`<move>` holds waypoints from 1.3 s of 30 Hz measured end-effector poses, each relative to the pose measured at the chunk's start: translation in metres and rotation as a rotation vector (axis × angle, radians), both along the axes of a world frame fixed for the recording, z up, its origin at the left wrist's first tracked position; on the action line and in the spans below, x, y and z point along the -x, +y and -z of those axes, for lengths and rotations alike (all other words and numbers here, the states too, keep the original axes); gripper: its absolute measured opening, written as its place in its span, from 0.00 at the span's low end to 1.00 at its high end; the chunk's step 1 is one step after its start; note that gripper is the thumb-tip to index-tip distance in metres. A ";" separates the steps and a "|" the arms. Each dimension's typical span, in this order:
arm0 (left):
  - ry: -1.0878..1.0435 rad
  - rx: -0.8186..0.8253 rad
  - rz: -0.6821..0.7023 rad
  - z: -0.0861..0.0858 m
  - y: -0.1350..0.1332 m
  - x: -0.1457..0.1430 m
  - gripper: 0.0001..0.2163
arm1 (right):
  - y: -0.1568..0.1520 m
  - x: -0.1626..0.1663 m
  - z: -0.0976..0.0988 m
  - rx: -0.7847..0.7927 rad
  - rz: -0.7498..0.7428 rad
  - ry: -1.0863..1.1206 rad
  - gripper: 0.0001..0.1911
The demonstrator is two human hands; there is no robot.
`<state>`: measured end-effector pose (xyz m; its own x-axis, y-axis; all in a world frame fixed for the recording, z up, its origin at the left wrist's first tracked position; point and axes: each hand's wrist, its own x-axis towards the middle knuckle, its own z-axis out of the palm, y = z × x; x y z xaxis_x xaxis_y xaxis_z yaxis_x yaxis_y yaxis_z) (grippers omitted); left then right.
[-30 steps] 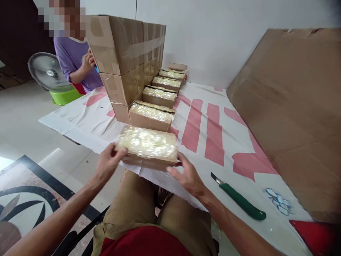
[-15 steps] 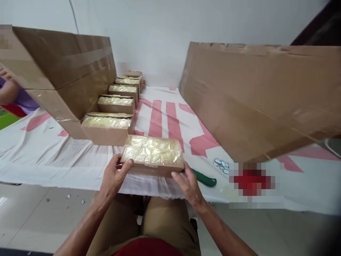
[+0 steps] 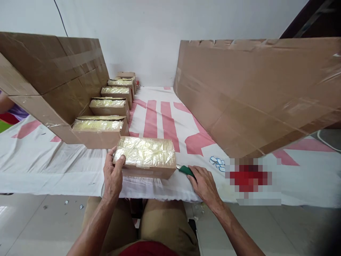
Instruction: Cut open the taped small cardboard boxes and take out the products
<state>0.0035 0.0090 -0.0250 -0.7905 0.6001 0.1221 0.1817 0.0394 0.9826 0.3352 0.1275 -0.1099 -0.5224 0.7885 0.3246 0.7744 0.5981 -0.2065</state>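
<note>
One box (image 3: 145, 153) is resting on the desk (image 3: 61, 170), long axis running crosswise; left fingers (image 3: 108, 160) are clasping its left end, right fingers (image 3: 200, 172) are gripping the knife (image 3: 185, 171) beside the box's right end.

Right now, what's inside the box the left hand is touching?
Pale yellow contents show through shiny plastic atop the box. Whatever lies deeper is covered and can't be seen.

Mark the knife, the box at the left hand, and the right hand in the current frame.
Knife (image 3: 186, 171): head view, front part of the green handle.
Box (image 3: 145, 153): head view, on its film-covered top.
Right hand (image 3: 205, 183): head view, back of the hand.
</note>
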 end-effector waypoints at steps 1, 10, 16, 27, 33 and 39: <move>-0.006 -0.012 0.001 0.001 -0.001 -0.001 0.26 | -0.001 0.001 0.001 -0.009 -0.002 0.003 0.19; -0.075 -0.049 0.113 -0.003 -0.002 0.006 0.27 | -0.004 -0.006 -0.049 0.249 0.137 0.504 0.27; -0.066 -0.154 0.147 -0.008 0.012 0.024 0.26 | -0.010 0.021 -0.128 0.394 -0.043 0.507 0.24; 0.005 -0.121 0.239 0.006 0.025 0.032 0.22 | 0.014 0.149 -0.202 0.256 -0.457 0.001 0.18; -0.002 -0.124 0.261 0.006 0.026 0.033 0.25 | 0.019 0.188 -0.217 0.229 -0.455 -0.320 0.17; -0.015 -0.113 0.248 0.003 0.024 0.031 0.26 | 0.013 0.198 -0.221 0.193 -0.459 -0.440 0.18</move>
<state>-0.0276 0.0325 -0.0282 -0.6233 0.7589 0.1887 0.1570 -0.1149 0.9809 0.1370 0.1405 0.1113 -0.8704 0.4774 -0.1206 0.4868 0.8710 -0.0658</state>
